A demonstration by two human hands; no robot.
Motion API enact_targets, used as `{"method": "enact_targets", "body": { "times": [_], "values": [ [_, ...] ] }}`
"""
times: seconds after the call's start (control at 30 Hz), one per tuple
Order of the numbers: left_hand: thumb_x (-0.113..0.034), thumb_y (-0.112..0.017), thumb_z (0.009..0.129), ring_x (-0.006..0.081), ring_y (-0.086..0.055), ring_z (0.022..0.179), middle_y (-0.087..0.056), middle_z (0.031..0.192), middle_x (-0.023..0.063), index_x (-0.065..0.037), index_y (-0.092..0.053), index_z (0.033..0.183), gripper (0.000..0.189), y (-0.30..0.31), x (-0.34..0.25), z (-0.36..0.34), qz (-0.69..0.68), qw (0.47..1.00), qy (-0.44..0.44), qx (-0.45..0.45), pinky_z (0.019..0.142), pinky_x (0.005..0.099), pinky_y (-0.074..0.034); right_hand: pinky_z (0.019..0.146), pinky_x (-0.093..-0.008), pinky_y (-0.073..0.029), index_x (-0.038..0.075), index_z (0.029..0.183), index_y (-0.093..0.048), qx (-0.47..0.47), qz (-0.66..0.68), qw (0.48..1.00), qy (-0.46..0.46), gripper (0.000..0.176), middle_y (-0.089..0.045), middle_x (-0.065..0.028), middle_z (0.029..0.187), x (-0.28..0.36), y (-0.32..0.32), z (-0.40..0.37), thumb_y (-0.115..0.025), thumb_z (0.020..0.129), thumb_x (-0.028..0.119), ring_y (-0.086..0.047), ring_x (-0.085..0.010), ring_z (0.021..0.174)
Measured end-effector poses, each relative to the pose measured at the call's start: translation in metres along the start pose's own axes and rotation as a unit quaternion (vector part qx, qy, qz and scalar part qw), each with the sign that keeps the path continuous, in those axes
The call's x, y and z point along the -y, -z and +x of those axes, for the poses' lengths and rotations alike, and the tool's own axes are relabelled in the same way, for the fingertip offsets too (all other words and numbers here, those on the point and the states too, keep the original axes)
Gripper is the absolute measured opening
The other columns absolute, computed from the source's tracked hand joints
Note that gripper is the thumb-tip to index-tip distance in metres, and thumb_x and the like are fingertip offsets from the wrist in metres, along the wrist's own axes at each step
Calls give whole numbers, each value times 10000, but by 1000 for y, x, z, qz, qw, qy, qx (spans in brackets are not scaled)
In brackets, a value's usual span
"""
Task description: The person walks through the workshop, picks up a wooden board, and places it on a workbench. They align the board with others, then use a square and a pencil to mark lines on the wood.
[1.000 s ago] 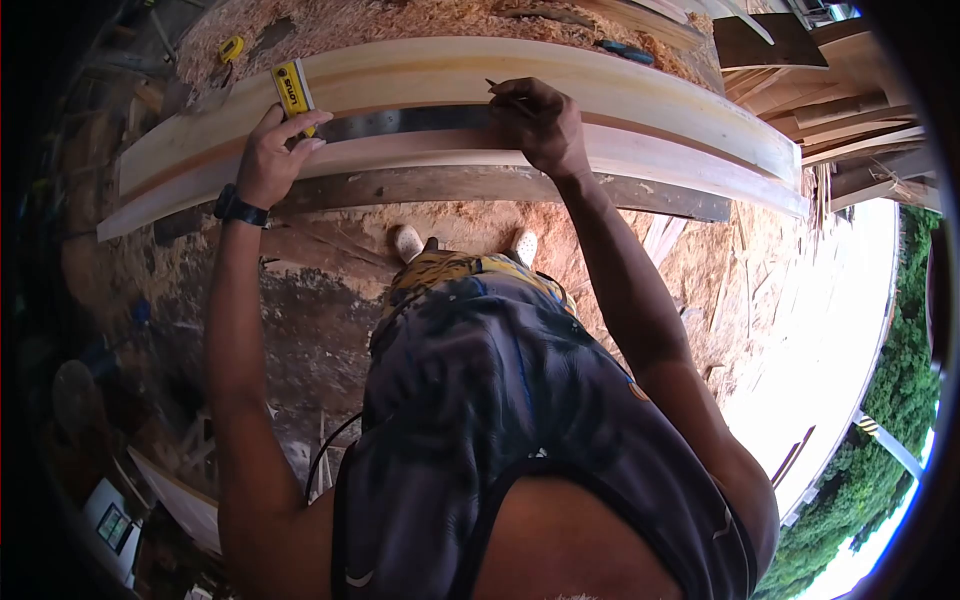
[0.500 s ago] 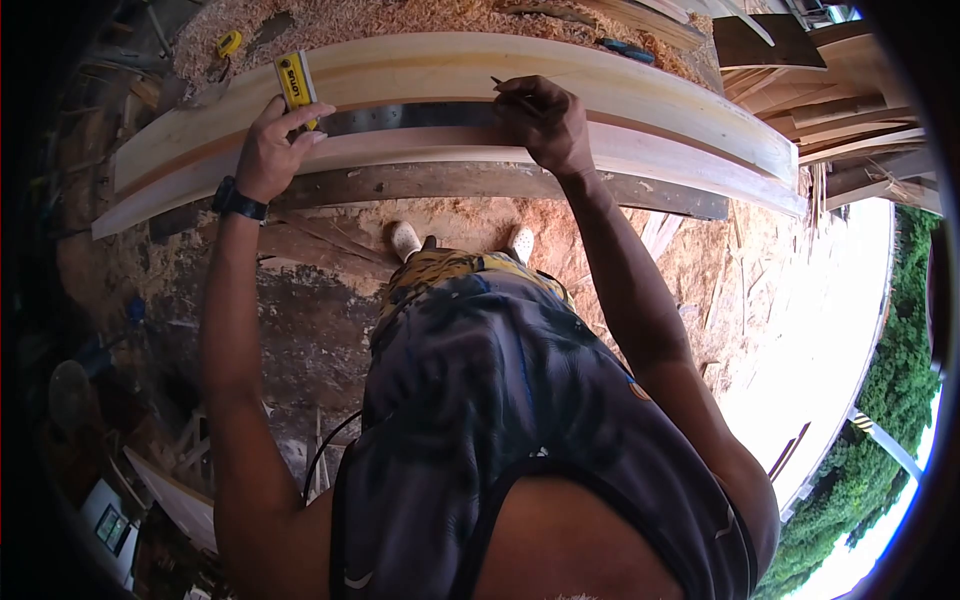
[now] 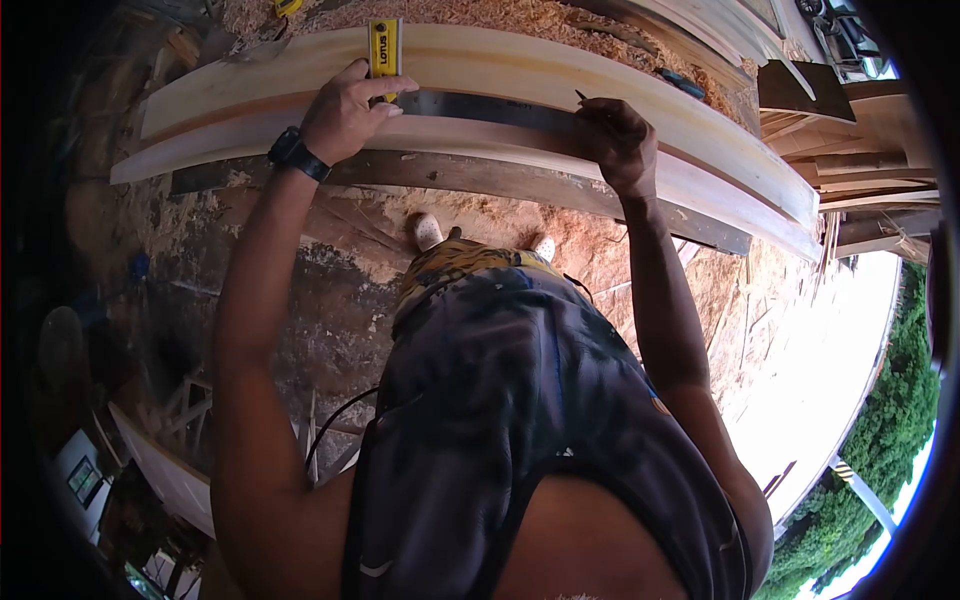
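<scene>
My left hand grips the yellow handle of a try square marked LOTUS, with a dark watch on that wrist. The square's dark metal blade stretches right along the pale wooden boards. Near the blade's far end, my right hand pinches a thin dark pencil, its tip pointing up and left. Under the square lies the long back board, and in front of it the nearer board.
A dark beam runs beneath the boards' near side. Wood shavings cover the back, where a yellow tape measure and a blue tool lie. Stacked planks stand at the right; my feet are below the beam.
Both hands, with the square and the pencil, now appear farther right in the view. The whole scene has shifted and turned slightly with my head.
</scene>
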State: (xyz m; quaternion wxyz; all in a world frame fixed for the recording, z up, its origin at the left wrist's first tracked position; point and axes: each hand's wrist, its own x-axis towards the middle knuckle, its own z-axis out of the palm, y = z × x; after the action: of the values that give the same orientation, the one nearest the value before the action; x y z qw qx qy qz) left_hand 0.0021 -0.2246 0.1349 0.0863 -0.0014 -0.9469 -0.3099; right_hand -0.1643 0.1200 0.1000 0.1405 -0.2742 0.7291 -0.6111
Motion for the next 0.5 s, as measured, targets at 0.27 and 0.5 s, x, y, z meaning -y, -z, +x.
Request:
{"method": "enact_targets", "body": {
  "times": [0.27, 0.5],
  "values": [
    [-2, -714, 836, 265, -664, 901, -612, 1034, 127, -110, -718, 1161, 343, -3, 6, 2, -16, 999, -41, -20, 798, 372, -551, 839, -264, -536, 12, 1046, -704, -20, -22, 999, 11, 188, -732, -74, 964, -4, 0, -1, -731, 861, 30, -680, -128, 925],
    [-26, -741, 813, 295, -670, 894, -623, 1040, 148, -123, -721, 1151, 353, -6, 13, 2, -5, 999, -38, -19, 792, 394, -549, 777, -249, -524, 4, 1003, -699, -180, -38, 980, 76, 119, -728, -63, 901, 22, -40, -3, -697, 923, 92, -672, -108, 841]
  ]
}}
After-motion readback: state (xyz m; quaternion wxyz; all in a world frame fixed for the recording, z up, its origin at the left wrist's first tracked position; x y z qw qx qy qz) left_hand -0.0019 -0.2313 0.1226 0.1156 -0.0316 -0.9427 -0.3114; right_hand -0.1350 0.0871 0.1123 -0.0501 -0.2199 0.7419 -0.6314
